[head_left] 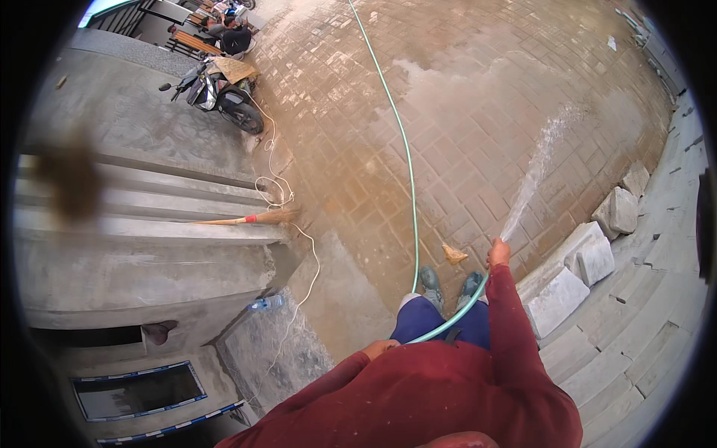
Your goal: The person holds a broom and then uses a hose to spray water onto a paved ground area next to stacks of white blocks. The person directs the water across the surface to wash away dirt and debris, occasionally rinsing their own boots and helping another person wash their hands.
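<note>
My right hand (498,254) is closed around the end of a green garden hose (458,316), in front of me and to the right. A stream of water (532,179) shoots from it and lands farther off on the brick paving (478,142). The hose curves back across my thighs to my left hand (379,349), which is closed on it at my left hip, its fingers partly hidden. Another length of the hose (407,149) runs along the ground from near my left foot to the far edge.
White stone blocks (556,300) line the right side. At left are concrete steps (149,201), a broom (254,219), a white cord (306,287), a plastic bottle (267,304) and a motorbike (222,93). A person (235,37) sits by benches far left. A brown scrap (454,254) lies near my boots.
</note>
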`<state>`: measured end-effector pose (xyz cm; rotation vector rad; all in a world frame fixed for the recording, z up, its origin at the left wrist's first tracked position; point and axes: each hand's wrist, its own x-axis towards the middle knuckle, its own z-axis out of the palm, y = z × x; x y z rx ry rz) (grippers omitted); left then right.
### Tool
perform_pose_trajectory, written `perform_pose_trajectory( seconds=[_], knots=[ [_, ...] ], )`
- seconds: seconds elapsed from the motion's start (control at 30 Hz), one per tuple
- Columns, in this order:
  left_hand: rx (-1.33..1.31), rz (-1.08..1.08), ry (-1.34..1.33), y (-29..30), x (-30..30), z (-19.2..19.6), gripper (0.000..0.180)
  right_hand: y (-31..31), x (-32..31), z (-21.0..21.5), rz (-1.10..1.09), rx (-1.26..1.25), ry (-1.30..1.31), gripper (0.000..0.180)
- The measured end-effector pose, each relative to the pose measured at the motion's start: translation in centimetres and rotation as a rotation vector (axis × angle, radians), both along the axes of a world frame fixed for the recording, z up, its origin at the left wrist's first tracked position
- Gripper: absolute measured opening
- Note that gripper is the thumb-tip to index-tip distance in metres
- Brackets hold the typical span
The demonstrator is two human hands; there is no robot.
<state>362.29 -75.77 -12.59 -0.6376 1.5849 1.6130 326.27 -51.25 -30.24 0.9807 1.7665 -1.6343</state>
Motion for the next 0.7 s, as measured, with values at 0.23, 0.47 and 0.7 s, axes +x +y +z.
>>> perform_pose_trajectory(
  seconds=[0.23, 0.47, 0.7],
  knots=[
    [-0.176, -0.275, 0.015, -3.8, -4.6, -0.9, 0.023, -0.8, -3.2, 3.4, -0.123, -0.047, 0.013, 0.02],
    [-0.155, -0.29, 0.105, -7.7, -9.7, 1.4, 0.028, -1.1, -5.1, 5.7, -0.118, 0.064, 0.095, 0.022],
    [-0.072, -0.345, 0.133, -13.3, -10.3, 1.2, 0.024, -4.0, -2.0, 4.8, 0.135, 0.342, 0.129, 0.046]
  ],
)
